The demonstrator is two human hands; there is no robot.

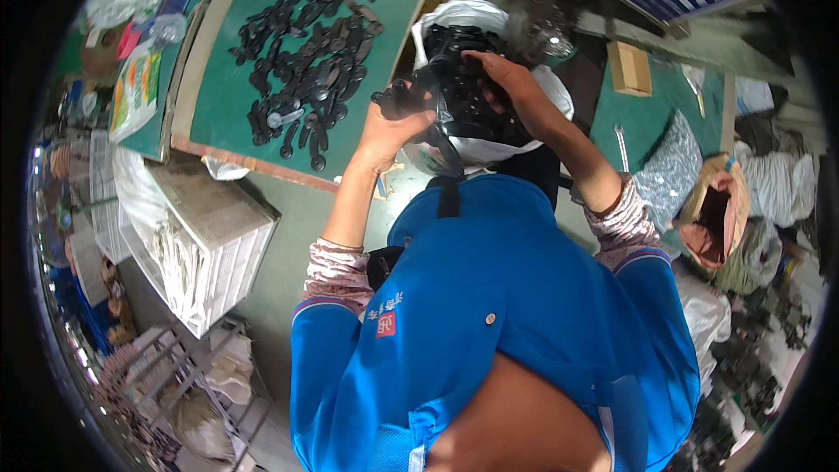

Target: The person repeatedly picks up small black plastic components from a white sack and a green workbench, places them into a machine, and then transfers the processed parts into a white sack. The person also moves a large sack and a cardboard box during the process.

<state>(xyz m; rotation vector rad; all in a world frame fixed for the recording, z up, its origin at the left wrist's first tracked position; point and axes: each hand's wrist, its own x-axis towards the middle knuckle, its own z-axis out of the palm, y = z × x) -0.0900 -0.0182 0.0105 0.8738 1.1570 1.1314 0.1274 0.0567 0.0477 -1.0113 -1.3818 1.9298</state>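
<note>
Left hand (393, 133) clamped on black parts (398, 100), left of sack (555, 93); right hand (514, 80) over sack, grip unclear. Parts likely light, stiff, slippery; pinch mid-length.

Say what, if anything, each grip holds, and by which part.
The left grip holds several black pieces; exactly where cannot be told. Whether the right grip holds anything is unclear.
</note>
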